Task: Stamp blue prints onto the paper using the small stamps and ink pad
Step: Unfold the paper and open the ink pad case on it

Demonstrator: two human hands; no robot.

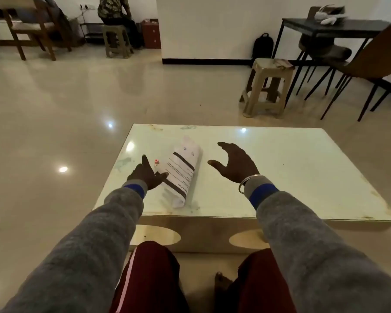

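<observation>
Two empty hands (235, 163), one paper (183, 170)

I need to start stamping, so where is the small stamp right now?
In the head view, the small stamp sits on the table, between the left hand and the paper.

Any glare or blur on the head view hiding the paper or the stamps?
Head view: ceiling-light glare spots sit on the glossy tabletop, none over the folded paper; its small print is too soft to read; the small stamps are tiny but visible; frame edges bow from the wide angle.
</observation>
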